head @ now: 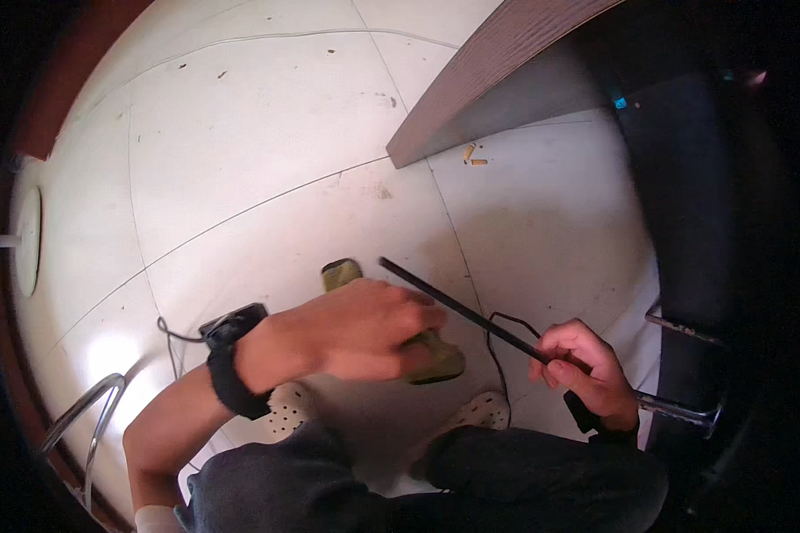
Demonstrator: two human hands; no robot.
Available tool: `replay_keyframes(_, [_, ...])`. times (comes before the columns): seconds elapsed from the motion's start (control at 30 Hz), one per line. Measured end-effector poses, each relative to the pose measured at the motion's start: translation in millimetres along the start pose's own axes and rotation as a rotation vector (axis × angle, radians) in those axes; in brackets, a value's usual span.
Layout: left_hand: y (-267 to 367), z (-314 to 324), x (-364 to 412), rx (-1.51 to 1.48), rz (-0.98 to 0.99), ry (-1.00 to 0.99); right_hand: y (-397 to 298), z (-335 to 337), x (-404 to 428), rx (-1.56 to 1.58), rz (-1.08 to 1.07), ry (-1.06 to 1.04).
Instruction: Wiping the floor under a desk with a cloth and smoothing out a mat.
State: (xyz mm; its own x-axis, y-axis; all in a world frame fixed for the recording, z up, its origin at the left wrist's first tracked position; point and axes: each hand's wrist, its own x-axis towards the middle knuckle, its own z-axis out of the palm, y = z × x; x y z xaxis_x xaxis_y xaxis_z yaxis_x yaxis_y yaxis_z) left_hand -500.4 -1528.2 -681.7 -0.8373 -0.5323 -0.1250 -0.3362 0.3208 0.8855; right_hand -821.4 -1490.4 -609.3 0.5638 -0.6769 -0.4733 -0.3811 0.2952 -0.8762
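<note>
My left hand (360, 330) is slightly blurred, with its fingers curled around an olive-green piece (443, 363) with a dark edge. A similar olive-green end (342, 273) shows beyond the knuckles. My hand hides the stretch between, so I cannot tell whether the two ends are one thing. In my right hand (583, 370), a thin black rod (463, 312) is held near its lower end between thumb and fingers. The rod slants up and left, its far tip above the left hand.
A wooden panel (467, 86) stands on the tiled floor (253, 166), near cigarette butts (479, 162). A chrome tube leg (100, 406) rises at left; another metal tube (673, 406) is at right. A dark cable (497, 360) runs by my perforated shoe (483, 410). A black device (233, 326) sits on my left wrist.
</note>
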Motion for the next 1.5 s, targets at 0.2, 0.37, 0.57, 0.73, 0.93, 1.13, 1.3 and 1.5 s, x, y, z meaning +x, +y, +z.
replay_keyframes(0.2, [19.2, 0.8, 29.0, 0.062, 0.081, 0.039, -7.7, 23.7, 21.5, -0.118, -0.093, 0.054])
replay_keyframes(0.37, [39.9, -9.5, 43.3, 0.179, 0.032, 0.073, -5.3, 29.6, 29.9, -0.382, -0.38, 0.188])
replay_keyframes(0.57, [33.6, -14.9, 32.0, 0.225, -0.007, 0.206, -8.4, 29.6, 31.5, -0.595, -0.485, 0.229])
replay_keyframes(0.73, [35.5, -18.7, 23.4, 0.175, -0.021, 0.287, -9.7, 29.5, 31.5, -0.656, -0.544, 0.236])
replay_keyframes(0.93, [37.4, -20.4, 21.8, 0.146, -0.069, 0.307, -9.8, 23.9, 33.3, -0.701, -0.445, 0.211])
replay_keyframes(1.13, [22.4, -28.9, 18.7, 0.118, -0.124, 0.29, 16.1, 5.0, 39.4, -0.711, -0.475, 0.361])
replay_keyframes(1.3, [-14.5, -23.4, 10.1, 0.06, -0.246, 0.305, 33.6, -17.9, 52.5, -0.69, -0.419, 0.673])
replay_keyframes(1.5, [-39.1, -31.1, -32.2, -0.148, -0.378, 0.469, 15.7, -45.2, 61.1, -0.706, -0.282, 0.873])
